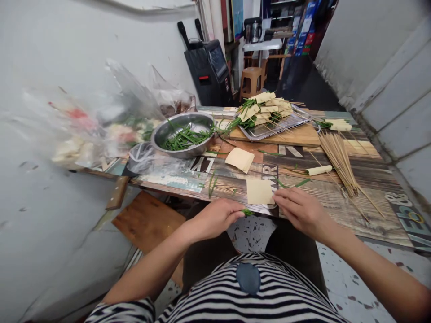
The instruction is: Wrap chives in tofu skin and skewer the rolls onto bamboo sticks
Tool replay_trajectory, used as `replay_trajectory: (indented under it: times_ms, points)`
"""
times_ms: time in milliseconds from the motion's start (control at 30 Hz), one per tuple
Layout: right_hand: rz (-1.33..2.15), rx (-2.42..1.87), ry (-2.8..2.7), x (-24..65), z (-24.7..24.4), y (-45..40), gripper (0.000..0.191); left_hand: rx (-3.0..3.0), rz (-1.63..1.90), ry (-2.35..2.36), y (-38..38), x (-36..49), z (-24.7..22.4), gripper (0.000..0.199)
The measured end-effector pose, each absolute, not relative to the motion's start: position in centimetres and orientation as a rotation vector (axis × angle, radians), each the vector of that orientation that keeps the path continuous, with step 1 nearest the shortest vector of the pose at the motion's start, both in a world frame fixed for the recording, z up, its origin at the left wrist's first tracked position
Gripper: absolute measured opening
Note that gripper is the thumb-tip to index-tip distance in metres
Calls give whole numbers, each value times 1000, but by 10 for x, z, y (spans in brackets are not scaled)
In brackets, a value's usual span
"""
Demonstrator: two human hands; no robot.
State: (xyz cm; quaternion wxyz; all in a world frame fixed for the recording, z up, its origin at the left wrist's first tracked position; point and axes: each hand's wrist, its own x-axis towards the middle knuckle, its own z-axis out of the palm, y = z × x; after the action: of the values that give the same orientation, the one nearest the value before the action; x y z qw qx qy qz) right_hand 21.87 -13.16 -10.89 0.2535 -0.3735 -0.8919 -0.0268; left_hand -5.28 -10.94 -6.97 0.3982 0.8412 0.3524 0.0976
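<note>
My left hand is closed on a small bunch of chives at the table's front edge; only the green tips show past the fingers. A square tofu sheet lies flat just beyond it. At that sheet's right edge rests my right hand, its fingers stretched out and the fingertips touching the sheet. Farther back is a small stack of tofu sheets. One rolled tofu sheet with chives inside lies to the right, beside a pile of wooden skewers.
A steel bowl of cut chives stands at the back left, near clear plastic bags. Behind, a metal tray of skewered rolls sits on a wooden board. A knife's wooden handle juts over the left table edge.
</note>
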Motion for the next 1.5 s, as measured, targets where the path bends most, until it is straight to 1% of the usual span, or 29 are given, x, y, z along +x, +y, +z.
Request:
replay_trajectory:
  times_ms: [100, 200, 267, 400, 467, 600, 733, 800, 900, 1033, 1200, 1333, 1433, 1500]
  points:
    - [19, -983, -2358, 199, -106, -157, 46, 2067, 245, 843, -112, -39, -68, 27]
    - [-17, -935, -2396, 182, -107, -175, 49, 1867, 201, 774, -108, -25, -68, 30]
    - [-60, -960, -2367, 180, -108, -174, 46, 1725, 168, 738, -101, -19, -68, 31]
    - [47, -1061, -2270, 188, -98, -146, 25, 1552, 139, 732, -76, -7, -66, 26]
    - [98, -1038, -2231, 194, -90, -127, 19, 1561, 163, 750, -63, 0, -63, 23]
    - [252, -1006, -2154, 204, -84, -103, 15, 1795, 217, 801, -50, 7, -64, 23]
    - [359, -1026, -2125, 207, -97, -101, 14, 2246, 492, 819, -59, 3, -84, 21]
    - [361, -1023, -2149, 207, -107, -102, 15, 2476, 586, 803, -65, -2, -99, 24]
    - [283, -1017, -2215, 206, -118, -102, 19, 2796, 552, 780, -71, -8, -115, 29]
    - [132, -1024, -2340, 208, -125, -100, 26, 3031, 485, 735, -69, -11, -120, 29]
    - [46, -1028, -2530, 213, -128, -102, 26, 3033, 559, 672, -63, -14, -121, 29]
    - [-108, -976, -2575, 213, -127, -107, 29, 3006, 674, 645, -65, -19, -126, 29]
    - [-185, -948, -2607, 212, -125, -109, 30, 3031, 661, 634, -68, -22, -126, 28]
    - [-216, -941, -2656, 211, -122, -109, 31, 3070, 593, 625, -68, -22, -122, 28]
